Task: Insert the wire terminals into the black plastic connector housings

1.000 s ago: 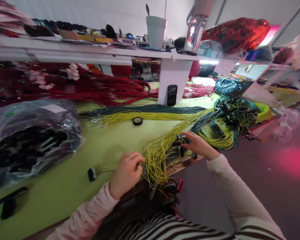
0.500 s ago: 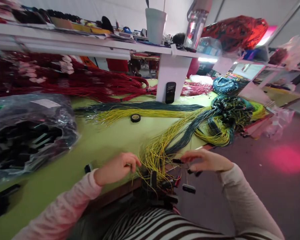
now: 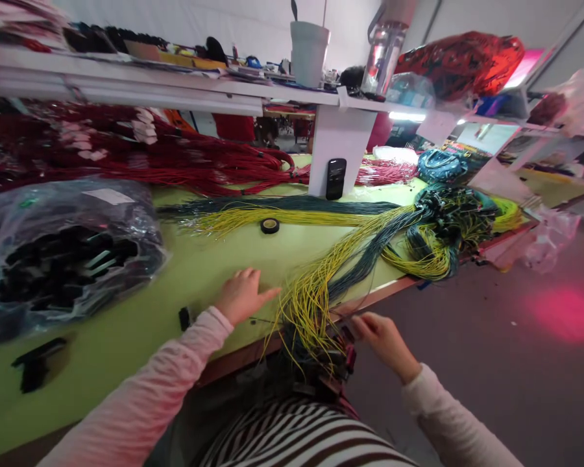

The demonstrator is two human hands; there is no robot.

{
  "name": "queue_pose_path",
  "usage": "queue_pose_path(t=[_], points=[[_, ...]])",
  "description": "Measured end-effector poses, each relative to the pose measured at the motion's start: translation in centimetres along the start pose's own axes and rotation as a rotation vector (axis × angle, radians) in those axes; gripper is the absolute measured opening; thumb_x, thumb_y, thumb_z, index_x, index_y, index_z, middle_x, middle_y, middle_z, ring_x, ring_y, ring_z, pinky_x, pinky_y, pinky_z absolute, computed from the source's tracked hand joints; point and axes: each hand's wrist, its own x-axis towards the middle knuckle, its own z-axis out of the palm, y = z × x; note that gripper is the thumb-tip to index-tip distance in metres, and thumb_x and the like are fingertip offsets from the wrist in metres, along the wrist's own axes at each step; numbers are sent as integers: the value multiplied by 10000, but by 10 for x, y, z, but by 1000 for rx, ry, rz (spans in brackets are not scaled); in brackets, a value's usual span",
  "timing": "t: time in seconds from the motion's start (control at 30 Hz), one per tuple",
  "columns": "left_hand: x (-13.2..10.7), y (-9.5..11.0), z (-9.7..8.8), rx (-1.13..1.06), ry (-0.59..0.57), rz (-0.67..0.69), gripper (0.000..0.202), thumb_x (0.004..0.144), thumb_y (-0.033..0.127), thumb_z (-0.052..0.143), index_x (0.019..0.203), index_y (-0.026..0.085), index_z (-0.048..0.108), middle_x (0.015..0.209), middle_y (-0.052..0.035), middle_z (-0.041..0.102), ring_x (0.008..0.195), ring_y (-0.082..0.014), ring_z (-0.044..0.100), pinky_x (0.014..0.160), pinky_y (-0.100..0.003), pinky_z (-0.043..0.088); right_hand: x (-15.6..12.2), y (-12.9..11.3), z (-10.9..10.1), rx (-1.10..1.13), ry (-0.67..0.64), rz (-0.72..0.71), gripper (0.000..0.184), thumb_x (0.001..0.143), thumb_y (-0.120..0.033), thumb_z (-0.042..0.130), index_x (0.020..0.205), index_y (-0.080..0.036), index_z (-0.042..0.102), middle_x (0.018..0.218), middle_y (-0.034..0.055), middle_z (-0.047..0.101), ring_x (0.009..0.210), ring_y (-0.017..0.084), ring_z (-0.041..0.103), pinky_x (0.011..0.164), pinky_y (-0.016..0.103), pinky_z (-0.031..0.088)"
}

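Observation:
My left hand (image 3: 243, 296) hovers over or rests on the green tabletop, its thumb stretched out toward the yellow wires (image 3: 311, 292); nothing is in it. Just right of the bundle's hanging end, my right hand (image 3: 383, 340) has thumb and fingers pinched together. What they hold, if anything, is hidden; dark connectors (image 3: 348, 344) are close by the fingertips. Dark grey-blue wires (image 3: 355, 266) run beside the yellow ones. The wire ends drop over the table's front edge, where several black connectors bunch up in front of the striped shirt.
A clear plastic bag (image 3: 141, 227) of black connectors lies at left, with loose black connectors (image 3: 33, 364) nearby. A black tape roll (image 3: 269, 225) and a phone (image 3: 335, 179) are farther back. Red wire bundles (image 3: 214, 162) lie under the shelf (image 3: 277, 92). A wire heap (image 3: 457, 214) is at right.
My left hand has moved up and its fingers have spread. My right hand has drawn lower and inward toward the wires, and the connectors dangling near it have bunched lower. The view has shifted slightly.

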Motion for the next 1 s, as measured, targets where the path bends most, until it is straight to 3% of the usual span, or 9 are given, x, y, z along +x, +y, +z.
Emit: queue_pose_path(t=[0.07,0.13,0.23,0.37,0.53,0.63,0.73,0.9,1.0], points=[[-16,13,7,-21,-10,72,694,776,635,422,1129,54,564,1175,-224,571,1118,-334,506,923,-448,400,5,14,2,-47,123,123,430,906,-463,353,727,-158,597,646,43,605,623,166,571,614,262,448],[-32,27,8,-110,-42,122,683,788,624,417,1153,60,542,1146,-212,583,1090,-315,528,910,-434,408,3,14,11,16,46,95,396,912,-460,338,861,-163,595,768,63,645,711,192,602,666,285,460],[-48,46,3,-313,-157,113,685,769,597,474,1192,59,509,1123,-201,598,1045,-291,564,883,-394,425,-6,-12,35,118,-161,-58,354,919,-426,354,1035,-162,559,952,91,652,873,211,600,782,313,459],[-48,56,-6,-590,-328,-62,735,704,631,532,1173,66,517,1035,-161,647,923,-258,607,779,-335,460,-6,-58,61,199,-293,-138,302,876,-421,459,927,-145,571,924,87,636,868,214,578,818,334,448],[-33,52,-30,-713,-651,-141,599,660,682,530,811,116,659,688,-49,663,631,-187,583,590,-280,441,10,-104,66,785,-403,14,378,801,-492,557,962,-149,557,915,37,632,850,185,587,775,304,481],[-20,50,-51,-652,-704,-44,436,604,561,662,720,140,668,648,-14,649,611,-162,558,609,-268,431,20,-136,70,1224,-406,94,448,739,-467,633,1051,-164,528,973,39,638,852,180,612,813,331,487],[-7,50,-67,-680,-729,-117,266,550,370,715,646,135,637,563,6,609,552,-153,533,536,-266,409,33,-165,72,1427,-419,136,435,765,-494,575,1030,-150,538,896,55,655,755,184,634,741,356,512],[2,44,-87,-893,-542,-246,99,508,170,616,567,145,541,529,8,580,516,-142,531,503,-262,416,47,-160,32,928,-335,-198,407,876,-503,416,1064,-171,560,930,40,649,890,185,604,870,342,454],[4,36,-96,-886,-629,-179,234,472,126,603,695,159,541,581,28,596,535,-148,546,517,-266,435,55,-132,0,395,-200,-334,320,896,-398,438,1046,-178,615,979,71,648,964,209,574,934,350,396]])
